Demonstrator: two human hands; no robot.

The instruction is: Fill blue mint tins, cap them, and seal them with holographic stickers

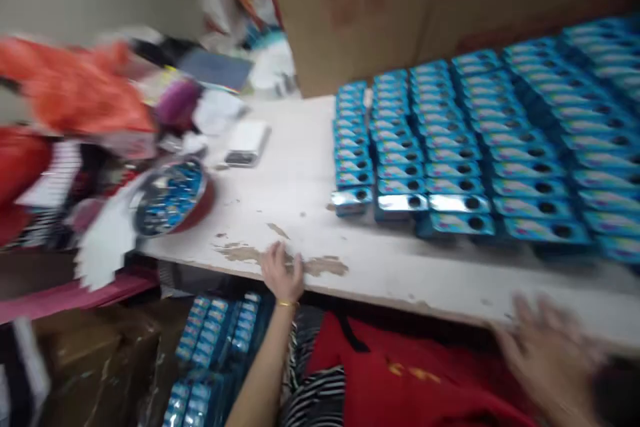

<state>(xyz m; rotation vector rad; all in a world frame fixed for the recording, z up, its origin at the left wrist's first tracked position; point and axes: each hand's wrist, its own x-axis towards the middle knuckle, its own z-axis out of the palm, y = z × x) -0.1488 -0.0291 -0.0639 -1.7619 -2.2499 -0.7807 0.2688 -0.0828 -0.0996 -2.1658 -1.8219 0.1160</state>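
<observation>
Here, the left hand point(283, 273) touches the table point(295, 177) bearing blue boxes point(454, 155).

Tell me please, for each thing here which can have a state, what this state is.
Left hand: on the table edge, gripping nothing.
Right hand: open, blurred, near the front edge; contact unclear.
Table: surface worn in patches near the front edge.
Blue packages: lined up in rows.
Red bowl: uncovered, holding many small pieces, mostly blue.
Cardboard carton: behind the packages; open or closed unclear.

Left fingers point(273, 257) rest on the white table point(297, 153).
</observation>
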